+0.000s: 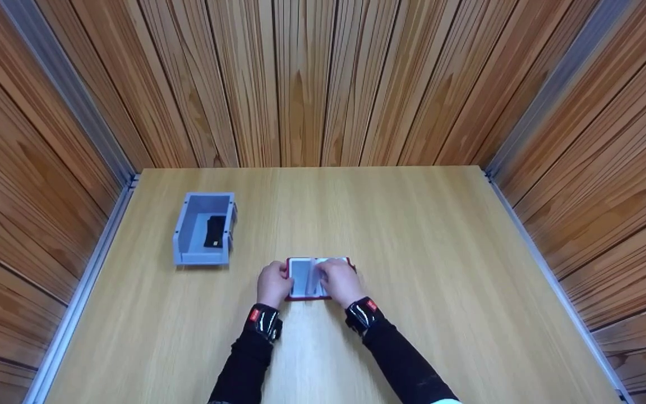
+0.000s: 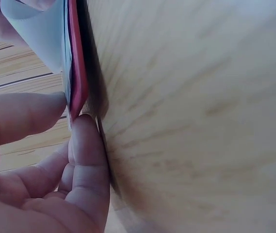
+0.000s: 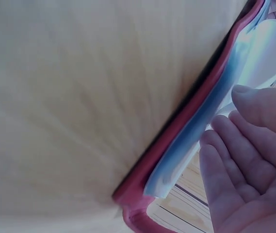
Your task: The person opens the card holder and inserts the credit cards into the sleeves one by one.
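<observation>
- While both hands are working at the same thing, the red card holder (image 1: 318,279) is lying open and flat on the surface (image 1: 424,269), near the front edge and just ahead of the person, with its long axis running left to right.
- The left hand (image 1: 273,284) is sitting at the holder's left edge; in the left wrist view its thumb and a finger (image 2: 87,160) are pinching the red cover's edge (image 2: 77,77) right down at the wood.
- The right hand (image 1: 341,282) is lying over the right half, so both hands are equally near, each touching its own side.
- In the right wrist view the right hand's fingers (image 3: 239,160) are curling loosely against a clear plastic sleeve (image 3: 210,131), which is bowing up off the red cover (image 3: 176,150); I cannot tell whether the thumb is closing on the sleeve from the other side.
- Both forearms, in black sleeves, are angling inward from the near edge toward the holder.
- Well apart to the left and farther back, a grey bin (image 1: 204,229) is standing with a small black item (image 1: 215,231) inside it.
</observation>
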A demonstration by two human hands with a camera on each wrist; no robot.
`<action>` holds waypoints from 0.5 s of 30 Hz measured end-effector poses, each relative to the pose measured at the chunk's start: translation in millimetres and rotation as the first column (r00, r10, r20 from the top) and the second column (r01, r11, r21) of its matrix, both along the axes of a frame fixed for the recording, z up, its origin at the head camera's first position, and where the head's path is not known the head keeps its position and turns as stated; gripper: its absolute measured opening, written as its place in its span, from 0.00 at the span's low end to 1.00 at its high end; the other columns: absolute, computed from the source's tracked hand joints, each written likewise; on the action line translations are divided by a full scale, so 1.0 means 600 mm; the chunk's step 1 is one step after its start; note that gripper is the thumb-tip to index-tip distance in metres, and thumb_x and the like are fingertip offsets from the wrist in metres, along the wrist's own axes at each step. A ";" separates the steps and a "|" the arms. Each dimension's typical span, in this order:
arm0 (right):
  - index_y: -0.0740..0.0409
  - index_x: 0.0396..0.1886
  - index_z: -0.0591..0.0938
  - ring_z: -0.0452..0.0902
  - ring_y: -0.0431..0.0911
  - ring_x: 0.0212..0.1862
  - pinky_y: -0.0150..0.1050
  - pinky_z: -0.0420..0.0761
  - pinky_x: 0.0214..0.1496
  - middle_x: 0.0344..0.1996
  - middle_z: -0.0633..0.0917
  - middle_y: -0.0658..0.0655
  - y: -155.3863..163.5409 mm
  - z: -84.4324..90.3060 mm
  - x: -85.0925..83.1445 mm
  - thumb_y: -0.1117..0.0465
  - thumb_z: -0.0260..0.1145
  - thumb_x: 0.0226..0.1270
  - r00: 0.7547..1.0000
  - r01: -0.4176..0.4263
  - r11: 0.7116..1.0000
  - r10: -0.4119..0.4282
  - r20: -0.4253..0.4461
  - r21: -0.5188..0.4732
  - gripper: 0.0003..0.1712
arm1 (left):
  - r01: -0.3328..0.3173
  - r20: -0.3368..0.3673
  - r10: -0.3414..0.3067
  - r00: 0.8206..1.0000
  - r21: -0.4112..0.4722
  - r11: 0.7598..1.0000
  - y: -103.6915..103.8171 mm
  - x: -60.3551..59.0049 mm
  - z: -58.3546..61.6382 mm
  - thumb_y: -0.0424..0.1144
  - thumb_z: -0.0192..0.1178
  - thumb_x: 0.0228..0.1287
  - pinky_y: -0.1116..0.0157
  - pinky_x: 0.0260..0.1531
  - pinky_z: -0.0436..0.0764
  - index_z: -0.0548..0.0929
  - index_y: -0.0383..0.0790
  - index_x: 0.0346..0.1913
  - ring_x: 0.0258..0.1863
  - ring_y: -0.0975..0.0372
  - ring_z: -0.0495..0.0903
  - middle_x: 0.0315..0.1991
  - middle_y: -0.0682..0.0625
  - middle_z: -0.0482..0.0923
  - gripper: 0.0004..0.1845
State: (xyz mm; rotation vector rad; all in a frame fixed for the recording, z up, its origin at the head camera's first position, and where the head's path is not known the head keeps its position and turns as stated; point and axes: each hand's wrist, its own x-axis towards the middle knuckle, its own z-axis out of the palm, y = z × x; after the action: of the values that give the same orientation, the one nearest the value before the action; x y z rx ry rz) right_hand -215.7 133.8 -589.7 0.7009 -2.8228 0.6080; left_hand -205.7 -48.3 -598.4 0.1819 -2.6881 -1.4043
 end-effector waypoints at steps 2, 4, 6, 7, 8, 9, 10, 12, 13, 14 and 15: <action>0.63 0.42 0.86 0.82 0.53 0.44 0.45 0.79 0.51 0.38 0.87 0.59 -0.002 0.000 -0.001 0.69 0.74 0.52 1.000 0.005 1.000 -0.005 -0.002 -0.001 0.15 | 0.000 0.033 0.000 0.999 0.006 1.000 0.000 0.000 0.004 0.24 0.67 0.46 0.54 0.38 0.79 0.82 0.25 0.41 0.32 0.51 0.81 0.29 0.43 0.82 0.15; 0.64 0.42 0.86 0.82 0.53 0.43 0.46 0.79 0.51 0.38 0.86 0.59 -0.003 0.000 -0.001 0.70 0.74 0.52 1.000 0.013 1.000 -0.013 0.003 -0.009 0.15 | -0.002 0.042 0.002 0.999 -0.003 1.000 0.001 0.000 0.004 0.24 0.68 0.46 0.55 0.38 0.79 0.82 0.26 0.41 0.32 0.52 0.81 0.29 0.43 0.82 0.15; 0.64 0.43 0.86 0.81 0.53 0.43 0.46 0.79 0.50 0.38 0.86 0.59 -0.005 -0.001 -0.002 0.70 0.74 0.52 1.000 0.020 1.000 -0.020 0.003 -0.014 0.15 | -0.001 0.055 0.002 0.998 -0.007 1.000 0.001 0.000 0.005 0.24 0.68 0.47 0.56 0.38 0.79 0.82 0.26 0.42 0.33 0.53 0.81 0.30 0.43 0.82 0.15; 0.64 0.43 0.86 0.81 0.53 0.42 0.46 0.79 0.49 0.37 0.85 0.59 -0.006 -0.001 -0.003 0.71 0.73 0.52 1.000 0.022 1.000 -0.022 0.002 -0.018 0.15 | -0.001 0.058 0.002 0.998 -0.009 1.000 0.002 0.000 0.006 0.24 0.68 0.48 0.56 0.38 0.79 0.82 0.26 0.42 0.33 0.53 0.80 0.30 0.43 0.82 0.15; 0.63 0.43 0.85 0.81 0.53 0.42 0.46 0.79 0.49 0.37 0.85 0.59 -0.006 -0.002 -0.003 0.71 0.73 0.52 1.000 0.025 0.999 -0.025 0.002 -0.021 0.16 | -0.003 0.067 0.003 0.998 -0.006 1.000 0.002 0.001 0.006 0.24 0.68 0.48 0.56 0.38 0.79 0.82 0.26 0.42 0.33 0.53 0.80 0.30 0.43 0.82 0.15; 0.63 0.43 0.85 0.80 0.53 0.42 0.46 0.79 0.48 0.37 0.85 0.59 -0.007 -0.002 -0.004 0.72 0.73 0.52 1.000 0.027 0.999 -0.027 0.002 -0.020 0.16 | -0.003 0.069 0.004 0.998 -0.005 1.000 0.002 0.001 0.006 0.24 0.68 0.48 0.56 0.38 0.79 0.82 0.26 0.42 0.33 0.53 0.80 0.30 0.43 0.82 0.15; 0.63 0.43 0.85 0.80 0.53 0.42 0.46 0.79 0.48 0.37 0.85 0.58 -0.008 -0.002 -0.005 0.72 0.72 0.51 1.000 0.030 0.999 -0.030 0.002 -0.018 0.16 | -0.004 0.071 0.004 0.997 -0.001 1.000 0.002 0.001 0.006 0.24 0.68 0.49 0.56 0.38 0.79 0.82 0.26 0.42 0.33 0.53 0.80 0.30 0.43 0.82 0.15; 0.63 0.43 0.84 0.80 0.53 0.43 0.46 0.79 0.49 0.37 0.84 0.58 -0.009 -0.002 -0.006 0.71 0.73 0.51 0.999 0.033 0.999 -0.033 0.009 -0.016 0.16 | -0.004 0.069 0.004 0.998 0.003 1.000 0.002 0.000 0.005 0.24 0.68 0.48 0.55 0.38 0.79 0.82 0.26 0.42 0.33 0.52 0.80 0.30 0.43 0.82 0.15; 0.63 0.43 0.84 0.80 0.54 0.43 0.46 0.79 0.49 0.37 0.84 0.58 -0.010 -0.002 -0.007 0.71 0.73 0.51 0.999 0.034 0.999 -0.034 0.012 -0.014 0.17 | -0.005 0.065 0.005 0.998 0.005 1.000 0.002 0.000 0.004 0.24 0.68 0.48 0.55 0.38 0.79 0.82 0.26 0.42 0.33 0.52 0.80 0.30 0.43 0.82 0.15; 0.62 0.43 0.84 0.80 0.54 0.43 0.46 0.79 0.49 0.38 0.84 0.58 -0.010 -0.002 -0.007 0.70 0.74 0.51 0.999 0.035 0.999 -0.035 0.015 -0.011 0.17 | -0.005 0.060 0.005 0.998 0.006 1.000 0.002 0.000 0.003 0.24 0.68 0.48 0.55 0.38 0.79 0.82 0.26 0.42 0.33 0.52 0.80 0.30 0.43 0.82 0.15; 0.62 0.43 0.84 0.80 0.54 0.44 0.46 0.79 0.50 0.38 0.84 0.58 -0.011 -0.002 -0.007 0.70 0.74 0.51 0.999 0.035 0.999 -0.034 0.021 -0.011 0.17 | -0.002 0.050 0.002 0.999 0.002 1.000 0.002 0.000 0.003 0.24 0.68 0.47 0.55 0.38 0.79 0.82 0.26 0.42 0.33 0.52 0.80 0.30 0.43 0.82 0.15</action>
State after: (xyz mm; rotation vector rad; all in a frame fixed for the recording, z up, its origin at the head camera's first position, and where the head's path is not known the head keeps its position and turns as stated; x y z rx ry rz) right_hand -220.0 127.2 -590.6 0.6462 -2.8416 0.6283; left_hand -205.7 -47.4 -596.7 0.2226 -2.7254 -1.4207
